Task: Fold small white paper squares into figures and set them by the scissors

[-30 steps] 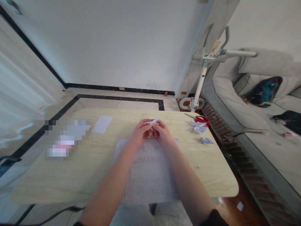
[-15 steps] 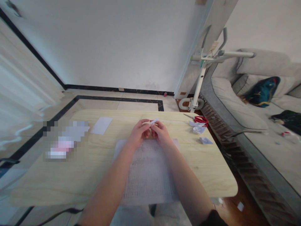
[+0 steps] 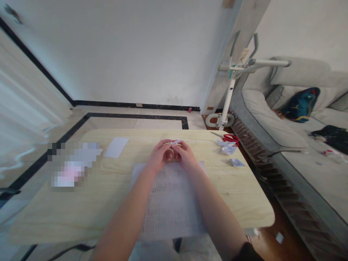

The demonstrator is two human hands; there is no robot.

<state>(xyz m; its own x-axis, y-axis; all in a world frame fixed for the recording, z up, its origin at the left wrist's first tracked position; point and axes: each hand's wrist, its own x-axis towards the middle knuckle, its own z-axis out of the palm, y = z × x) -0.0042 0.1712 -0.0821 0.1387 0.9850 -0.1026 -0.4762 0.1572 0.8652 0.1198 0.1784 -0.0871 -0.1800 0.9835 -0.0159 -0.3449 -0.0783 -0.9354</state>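
Paper (image 3: 176, 141), seemingly folded, was gripped between left hand (image 3: 160, 155) and right hand (image 3: 186, 154) above desk (image 3: 233, 197) | creased pieces (image 3: 228, 149) lay near scissors (image 3: 231, 139), probably finished | flat sheet (image 3: 116, 147) lay leftward, seemingly unfolded

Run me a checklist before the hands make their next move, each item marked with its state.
1. Small white piece held: ok, between the left hand and right hand.
2. Its folds even: cannot tell, too small and partly hidden.
3. Large sheet beneath the forearms: ok, on the table.
4. Scissors set down: ok, far right.
5. Paper scraps gathered together: not ok, one lies apart.
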